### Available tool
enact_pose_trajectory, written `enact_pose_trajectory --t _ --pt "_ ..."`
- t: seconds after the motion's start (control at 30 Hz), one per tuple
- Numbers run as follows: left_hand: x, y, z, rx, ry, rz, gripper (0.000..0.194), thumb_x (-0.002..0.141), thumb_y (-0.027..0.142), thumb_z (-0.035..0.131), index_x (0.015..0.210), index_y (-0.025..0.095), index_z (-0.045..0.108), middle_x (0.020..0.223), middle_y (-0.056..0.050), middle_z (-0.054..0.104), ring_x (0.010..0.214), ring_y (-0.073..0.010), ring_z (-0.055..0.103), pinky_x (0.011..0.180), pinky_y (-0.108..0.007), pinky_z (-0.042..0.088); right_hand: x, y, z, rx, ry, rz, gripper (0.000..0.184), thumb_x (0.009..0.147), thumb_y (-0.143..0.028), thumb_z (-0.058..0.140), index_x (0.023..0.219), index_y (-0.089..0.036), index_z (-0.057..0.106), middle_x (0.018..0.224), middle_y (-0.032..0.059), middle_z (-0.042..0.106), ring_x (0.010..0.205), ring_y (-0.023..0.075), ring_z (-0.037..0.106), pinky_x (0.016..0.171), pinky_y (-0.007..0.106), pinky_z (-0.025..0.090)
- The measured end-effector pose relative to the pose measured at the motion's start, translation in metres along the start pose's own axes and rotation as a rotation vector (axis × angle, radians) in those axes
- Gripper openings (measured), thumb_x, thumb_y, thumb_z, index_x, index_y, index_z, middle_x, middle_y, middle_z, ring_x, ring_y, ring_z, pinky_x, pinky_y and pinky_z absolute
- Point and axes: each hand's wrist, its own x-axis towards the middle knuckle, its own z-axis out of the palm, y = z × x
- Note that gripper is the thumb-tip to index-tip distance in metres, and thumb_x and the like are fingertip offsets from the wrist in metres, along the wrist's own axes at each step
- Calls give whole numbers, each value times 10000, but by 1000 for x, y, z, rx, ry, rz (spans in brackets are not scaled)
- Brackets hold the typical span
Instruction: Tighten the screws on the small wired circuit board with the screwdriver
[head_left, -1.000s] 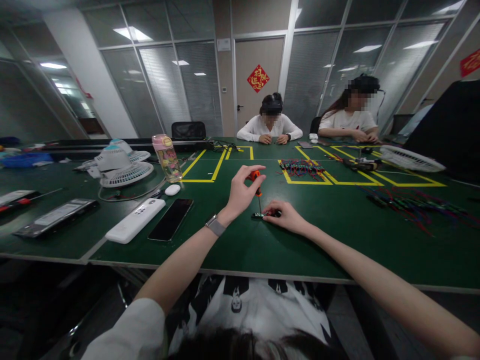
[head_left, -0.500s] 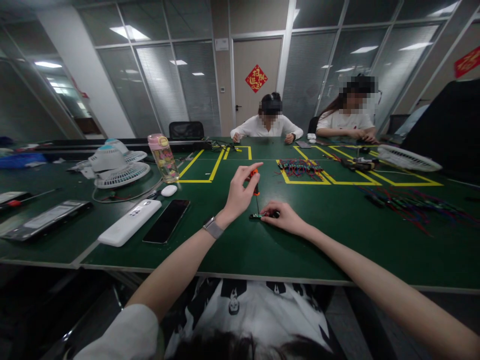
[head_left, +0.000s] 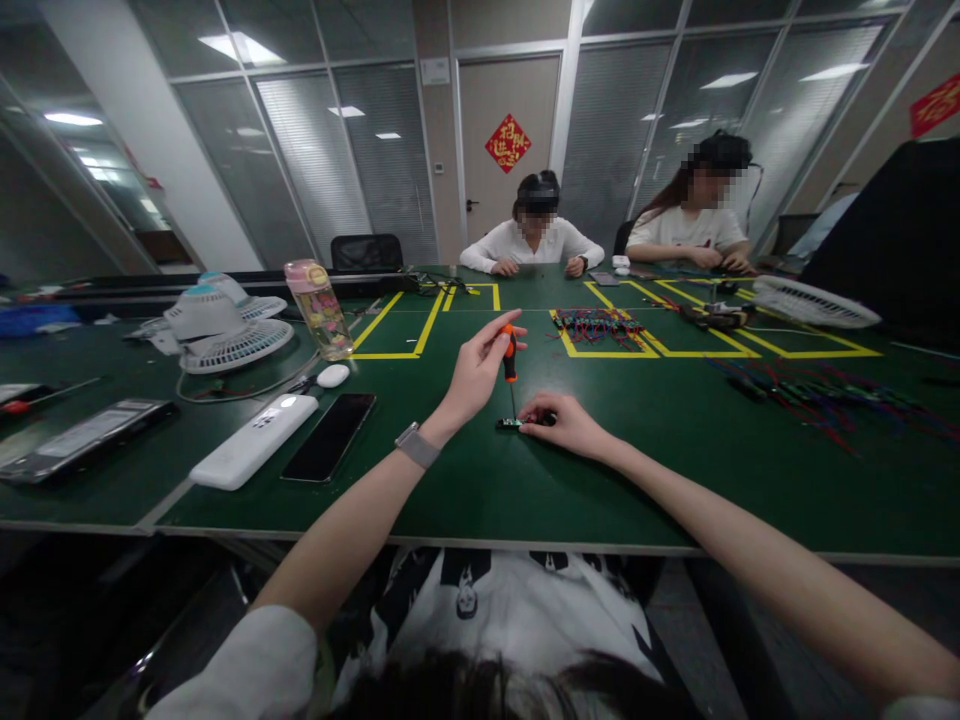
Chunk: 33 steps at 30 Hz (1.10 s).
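Observation:
My left hand (head_left: 480, 368) grips the orange and black handle of a screwdriver (head_left: 511, 362), with some fingers stretched out past it. The screwdriver stands upright, its thin shaft pointing down at a small green circuit board (head_left: 510, 425) on the table. Whether the tip sits in a screw is too small to tell. My right hand (head_left: 562, 424) is closed on the right end of this board and rests against the tabletop. Beneath its fingers, part of the board and some dark and red bits are hidden.
On the left lie a phone (head_left: 330, 437), a white power bank (head_left: 255, 442), a bottle (head_left: 319, 312) and a fan (head_left: 225, 325). Bundles of wired boards (head_left: 600, 326) lie ahead, and more wired boards (head_left: 825, 395) at right. Two people sit across the green table (head_left: 465, 505).
My left hand has shifted its fingers on the screwdriver handle, so more of the handle shows. My right hand stays on the board. The whole view has tilted slightly.

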Motion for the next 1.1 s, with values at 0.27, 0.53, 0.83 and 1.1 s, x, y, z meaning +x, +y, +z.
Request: enact_pose_trajectory --t 0.27,0.53,0.83,1.1 --pt "-2 4 -2 169 64 96 254 940 296 501 1138 240 649 1109 -54 630 1000 -153 600 869 -279 487 0 1 -2 32 -15 25 113 762 -252 673 827 -161 689 740 16 604 676 144 554 633 265 434" --pt "0 3 -5 160 36 71 224 877 301 608 1078 219 663 922 -31 652 799 -137 624 753 -267 519 -1 -2 -5 18 -38 13 129 779 -267 671 855 -167 701 760 25 619 700 157 569 650 278 449" --pt "-1 4 -3 104 -46 61 305 943 239 475 1228 221 585 1026 -55 654 823 -129 641 740 -256 529 0 2 -2 36 -11 20 135 782 -290 682 799 -157 698 755 30 623 674 149 566 629 272 440" --pt "-1 4 -3 191 48 78 274 930 279 513 1175 225 624 1023 -56 630 863 -138 619 771 -267 520 0 2 -2 19 0 14 120 778 -283 690 793 -164 701 753 27 630 673 145 568 634 269 449"
